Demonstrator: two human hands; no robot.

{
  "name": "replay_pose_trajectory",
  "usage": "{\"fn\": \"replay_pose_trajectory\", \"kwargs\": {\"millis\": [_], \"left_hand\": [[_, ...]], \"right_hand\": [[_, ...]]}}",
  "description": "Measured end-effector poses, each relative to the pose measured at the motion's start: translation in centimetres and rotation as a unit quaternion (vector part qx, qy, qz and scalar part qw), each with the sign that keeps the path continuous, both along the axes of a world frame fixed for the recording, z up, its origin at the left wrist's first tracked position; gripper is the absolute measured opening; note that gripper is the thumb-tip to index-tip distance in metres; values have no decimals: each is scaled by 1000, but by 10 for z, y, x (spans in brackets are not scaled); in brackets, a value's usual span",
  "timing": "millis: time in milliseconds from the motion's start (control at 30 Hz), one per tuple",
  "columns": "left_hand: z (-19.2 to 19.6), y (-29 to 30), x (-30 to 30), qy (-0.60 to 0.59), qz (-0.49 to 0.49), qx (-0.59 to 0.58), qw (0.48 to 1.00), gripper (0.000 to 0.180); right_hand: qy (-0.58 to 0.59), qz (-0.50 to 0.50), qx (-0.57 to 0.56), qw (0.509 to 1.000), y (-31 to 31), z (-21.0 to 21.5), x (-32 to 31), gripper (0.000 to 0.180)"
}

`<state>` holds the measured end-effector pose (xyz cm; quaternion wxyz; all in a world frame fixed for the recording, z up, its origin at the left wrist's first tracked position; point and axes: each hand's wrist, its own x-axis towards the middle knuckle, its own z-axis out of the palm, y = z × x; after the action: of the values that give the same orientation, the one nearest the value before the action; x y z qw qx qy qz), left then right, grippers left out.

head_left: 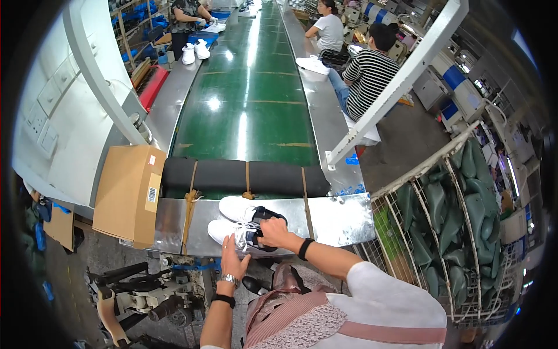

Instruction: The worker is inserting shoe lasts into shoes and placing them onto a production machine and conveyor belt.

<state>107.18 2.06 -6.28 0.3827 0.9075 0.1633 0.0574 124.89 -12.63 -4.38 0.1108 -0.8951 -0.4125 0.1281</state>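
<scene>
A pair of white sneakers with dark heels lies side by side on the metal end plate of the conveyor, toes to the left. My right hand (pixel 274 232) is closed at the collar of the near sneaker (pixel 218 230), its fingertips partly hidden there. Against the near side of that sneaker, by the white laces (pixel 243 235), rests my left hand (pixel 233 259), fingers stretched out and thumb apart. Just beyond, the far sneaker (pixel 235 207) touches the near one.
Ahead runs a green conveyor belt (pixel 244 125) with a black roller cover (pixel 221 176). A cardboard box (pixel 123 195) stands at left; a wire rack (pixel 444 218) of dark green shoe lasts is at right. White posts flank the belt. Several people sit or stand farther along.
</scene>
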Motion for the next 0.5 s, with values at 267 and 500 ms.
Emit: {"fn": "replay_pose_trajectory", "kwargs": {"millis": [267,500], "left_hand": [[-63,-37,-178,201,387,-113,893,59],[-104,-195,-339,604,100,14,791,33]], "right_hand": [[66,102,13,993,25,6,78,21],[-59,46,7,997,72,113,251,15]]}}
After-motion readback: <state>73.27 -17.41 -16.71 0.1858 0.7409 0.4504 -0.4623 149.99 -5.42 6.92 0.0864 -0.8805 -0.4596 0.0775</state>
